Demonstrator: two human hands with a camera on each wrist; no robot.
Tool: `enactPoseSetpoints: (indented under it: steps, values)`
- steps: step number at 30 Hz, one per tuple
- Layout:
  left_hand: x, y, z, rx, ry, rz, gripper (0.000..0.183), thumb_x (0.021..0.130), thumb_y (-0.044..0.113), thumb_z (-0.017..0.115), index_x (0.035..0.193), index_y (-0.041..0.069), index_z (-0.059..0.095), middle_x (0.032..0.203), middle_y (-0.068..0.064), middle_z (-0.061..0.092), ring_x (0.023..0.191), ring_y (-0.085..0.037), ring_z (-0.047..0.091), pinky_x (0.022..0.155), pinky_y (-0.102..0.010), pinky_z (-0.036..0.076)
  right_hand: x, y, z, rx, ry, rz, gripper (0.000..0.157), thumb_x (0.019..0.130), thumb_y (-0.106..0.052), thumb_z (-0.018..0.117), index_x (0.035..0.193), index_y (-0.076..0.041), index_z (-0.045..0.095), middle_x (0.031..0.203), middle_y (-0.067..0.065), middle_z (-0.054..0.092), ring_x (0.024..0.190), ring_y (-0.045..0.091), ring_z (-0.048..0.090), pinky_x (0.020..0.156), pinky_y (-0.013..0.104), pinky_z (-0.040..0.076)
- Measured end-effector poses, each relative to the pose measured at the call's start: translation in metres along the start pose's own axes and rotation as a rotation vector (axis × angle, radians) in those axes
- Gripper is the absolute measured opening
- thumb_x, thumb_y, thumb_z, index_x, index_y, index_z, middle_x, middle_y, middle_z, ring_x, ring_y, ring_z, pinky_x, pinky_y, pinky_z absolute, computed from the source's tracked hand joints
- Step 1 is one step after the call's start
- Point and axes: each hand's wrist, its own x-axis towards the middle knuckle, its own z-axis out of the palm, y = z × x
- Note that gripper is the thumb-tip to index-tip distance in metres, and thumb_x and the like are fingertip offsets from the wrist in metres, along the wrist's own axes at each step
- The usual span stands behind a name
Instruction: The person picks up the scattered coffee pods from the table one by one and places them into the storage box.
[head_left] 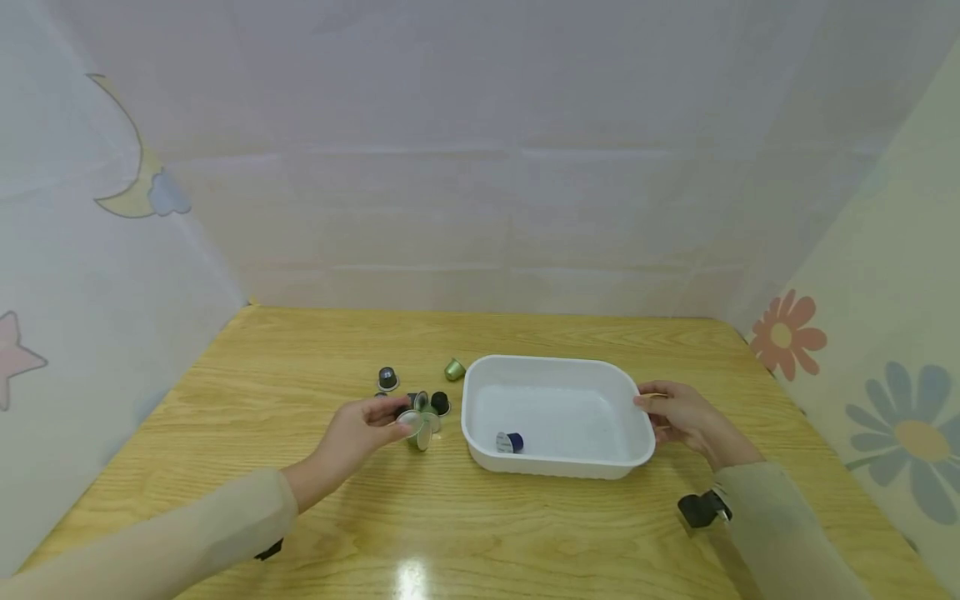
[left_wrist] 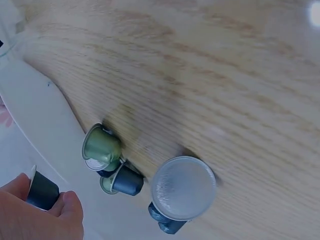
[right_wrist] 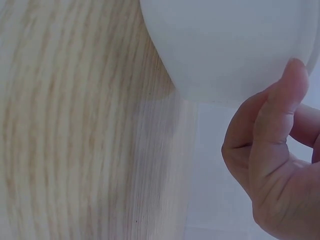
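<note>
My left hand [head_left: 365, 425] pinches a dark coffee capsule [left_wrist: 43, 192] between thumb and fingers, above a loose cluster of capsules left of the white plastic tray [head_left: 566, 412]. A green capsule [left_wrist: 102, 146], a dark blue one [left_wrist: 127, 181] and one with its silvery lid facing the camera [left_wrist: 183, 187] show below it in the left wrist view. Inside the tray, near its front left corner, a dark blue capsule [head_left: 510, 442] lies on its side. At the tray's right end, my right hand [head_left: 678, 417] holds the rim, its thumb against the edge [right_wrist: 292, 80].
Behind the cluster, a dark capsule [head_left: 387, 378] stands on its lid and a gold-green one [head_left: 454, 370] lies near the tray's left wall. A black capsule [head_left: 440, 403] sits closer in. Pale printed sheets enclose the wooden table [head_left: 480, 533] at the back and sides.
</note>
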Motion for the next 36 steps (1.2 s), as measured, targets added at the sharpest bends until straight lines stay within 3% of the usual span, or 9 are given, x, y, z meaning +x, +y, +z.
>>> enactPoseSetpoints:
  steps: [12, 28, 36]
  values:
    - [0.007, 0.007, 0.014, -0.027, -0.035, 0.041, 0.044, 0.088, 0.004, 0.070, 0.128, -0.010, 0.056, 0.130, -0.025, 0.057, 0.120, -0.036, 0.056, 0.094, -0.032, 0.050, 0.001, 0.001, -0.001, -0.002, -0.005, 0.000, 0.051, 0.101, -0.014, 0.052, 0.139, 0.013, 0.032, 0.085, 0.004, 0.059, 0.068, 0.011, 0.056, 0.055, 0.024, 0.055]
    - [0.022, 0.016, 0.025, -0.014, -0.055, 0.036, 0.045, 0.088, 0.006, 0.070, 0.129, -0.006, 0.057, 0.129, -0.021, 0.059, 0.118, -0.032, 0.058, 0.094, -0.035, 0.051, 0.001, -0.001, 0.000, -0.002, 0.003, 0.016, 0.051, 0.102, -0.013, 0.051, 0.141, 0.013, 0.031, 0.085, 0.003, 0.059, 0.067, 0.011, 0.055, 0.055, 0.024, 0.054]
    - [0.024, 0.024, 0.035, -0.070, -0.089, 0.052, 0.041, 0.087, 0.000, 0.070, 0.126, -0.009, 0.059, 0.127, -0.023, 0.060, 0.118, -0.033, 0.058, 0.090, -0.032, 0.053, 0.001, -0.001, 0.001, -0.005, 0.005, 0.011, 0.051, 0.102, -0.013, 0.051, 0.140, 0.013, 0.032, 0.083, 0.003, 0.059, 0.066, 0.011, 0.054, 0.054, 0.023, 0.054]
